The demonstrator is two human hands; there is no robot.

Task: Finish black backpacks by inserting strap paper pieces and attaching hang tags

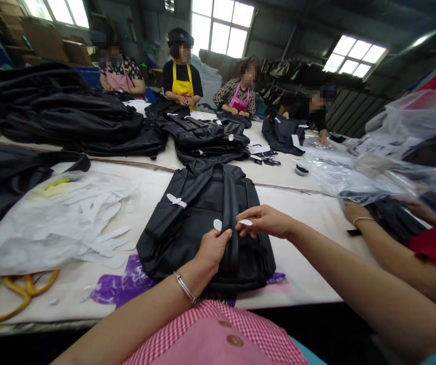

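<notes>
A black backpack [198, 218] lies on the table before me, its straps facing up. My left hand [213, 247] is closed on a strap [230, 203] near the backpack's middle, thumb on top. A white paper piece [218, 224] shows just above that hand. Right beside it, my right hand [258, 221] pinches another small white piece [245, 222] between thumb and fingers over the strap's right side. One more white piece [176, 201] is on the left strap. Purple plastic [124, 284] sticks out from under the backpack.
Left of the backpack are a clear bag of white pieces [62, 218] and yellow-handled scissors [24, 294]. Black bags [210, 137] are piled farther back. At the right, another person's hands [356, 213] work near clear plastic [354, 172]. Several people stand across the table.
</notes>
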